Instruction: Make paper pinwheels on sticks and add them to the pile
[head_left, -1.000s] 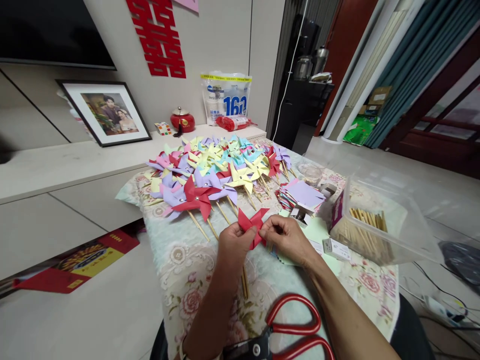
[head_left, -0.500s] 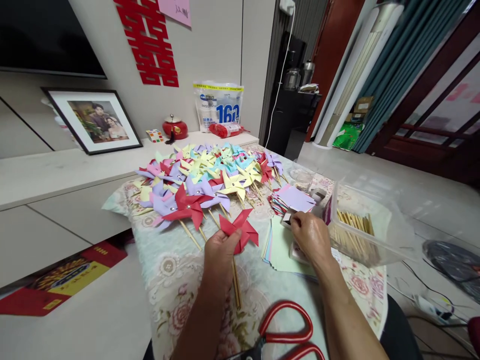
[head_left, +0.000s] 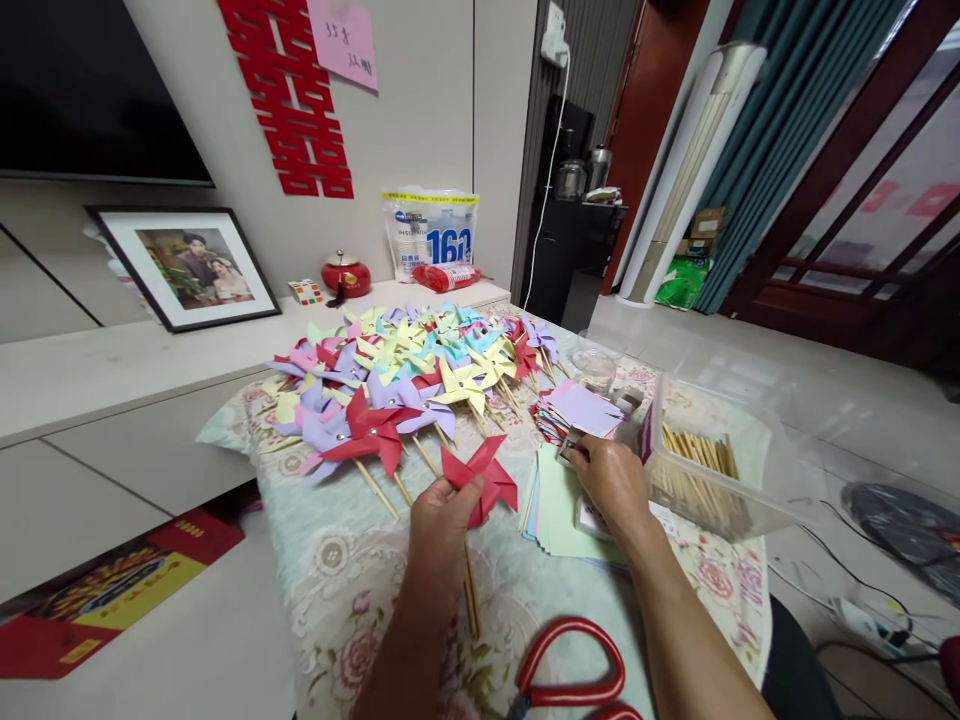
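Note:
A red paper pinwheel (head_left: 487, 480) is pinched between the thumb and fingers of my left hand (head_left: 442, 515). Thin wooden sticks (head_left: 470, 595) show below it, beside my wrist. My right hand (head_left: 611, 475) is closed, with its bent fingertips at a small open box (head_left: 571, 443); what they grip there is hidden. Under that hand lie pale green paper sheets (head_left: 559, 510) and a second small box (head_left: 590, 518). A stack of cut paper squares (head_left: 581, 408), lilac on top, sits just beyond. Red-handled scissors (head_left: 574, 660) rest at the near edge, partly out of view.
Many finished pinwheels (head_left: 405, 375) in several colours cover the far side of the cloth-covered table (head_left: 345, 600). At right stands a clear plastic bin (head_left: 720, 500) holding wooden sticks (head_left: 694, 455). A round clear tub (head_left: 595, 365) is behind the paper squares.
The view has tipped up slightly, so the table sits lower. My right fingertips have shifted a little at the small box. My left hand keeps the red pinwheel in about the same place.

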